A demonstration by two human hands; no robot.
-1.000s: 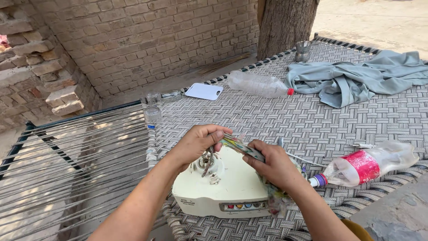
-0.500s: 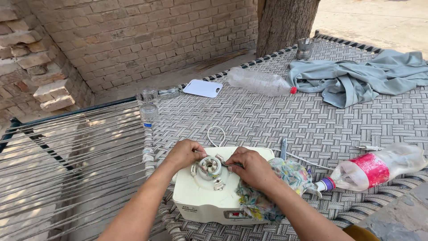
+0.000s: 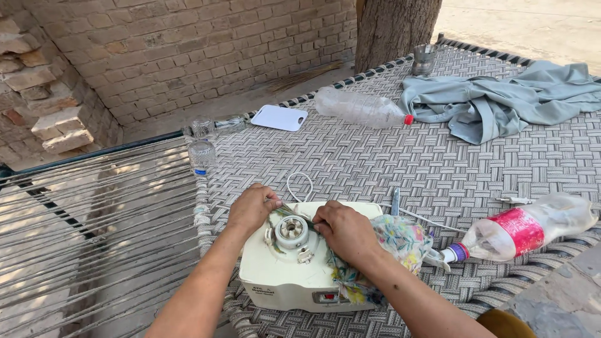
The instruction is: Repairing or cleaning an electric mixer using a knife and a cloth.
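A cream-coloured appliance base [image 3: 282, 275] with a round coupling [image 3: 292, 230] on top sits on a woven cot [image 3: 375, 163]. My left hand [image 3: 252, 208] pinches one end of a colourful floral cloth [image 3: 394, 241] at the far side of the coupling. My right hand [image 3: 343, 231] grips the same cloth just right of the coupling, pulling it taut between both hands. The cloth's loose end drapes over the base's right side. A white cord [image 3: 299, 185] loops behind the base.
A plastic bottle with a red label [image 3: 526, 228] lies at the right. A clear bottle with a red cap [image 3: 363, 107], a white phone-like slab [image 3: 279, 117], grey-green clothing [image 3: 501, 100], a metal cup [image 3: 424, 59], a small tool [image 3: 395, 200] and a brick wall [image 3: 156, 56] lie beyond.
Both hands came down from above the base to its top. The cloth strip now runs tight against the coupling between them.
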